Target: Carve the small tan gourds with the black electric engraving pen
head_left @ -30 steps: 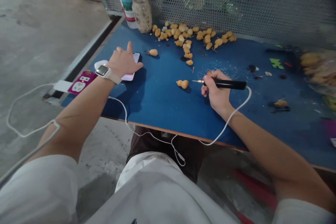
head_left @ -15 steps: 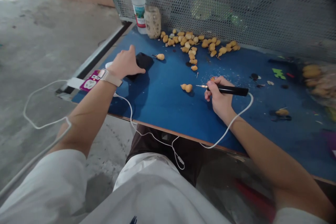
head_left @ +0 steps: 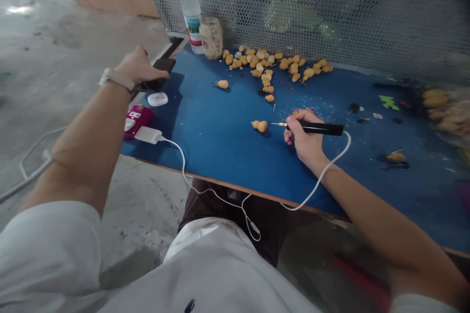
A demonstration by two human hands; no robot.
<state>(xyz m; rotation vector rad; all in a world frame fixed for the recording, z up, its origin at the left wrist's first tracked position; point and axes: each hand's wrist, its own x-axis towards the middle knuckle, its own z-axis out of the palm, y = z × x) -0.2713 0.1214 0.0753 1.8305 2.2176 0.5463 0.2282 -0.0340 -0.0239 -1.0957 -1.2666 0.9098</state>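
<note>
My right hand (head_left: 306,138) grips a black pen-shaped electric tool (head_left: 321,128) with a thin metal tip and a white cable. Just left of that tip, a small tan gourd (head_left: 260,125) lies on the blue tabletop (head_left: 213,137), apart from it. At the table's left edge, my left hand (head_left: 137,66) is closed on a dark flat object (head_left: 163,67), whose kind I cannot make out. Below this hand lie a white oval item (head_left: 157,99) and a purple power strip (head_left: 138,120) with a white adapter (head_left: 148,135) plugged in.
Many small gourds (head_left: 257,58) are heaped along the mesh panel (head_left: 238,0). A bottle (head_left: 191,14) and a jar (head_left: 211,39) stand at the back left. One gourd (head_left: 222,84) lies alone, another (head_left: 395,157) at right. White cable (head_left: 179,149) hangs over the front edge.
My left hand has moved left to the table's edge, carrying the dark flat object with it and uncovering the white oval item. My right hand and the small gourd have hardly moved.
</note>
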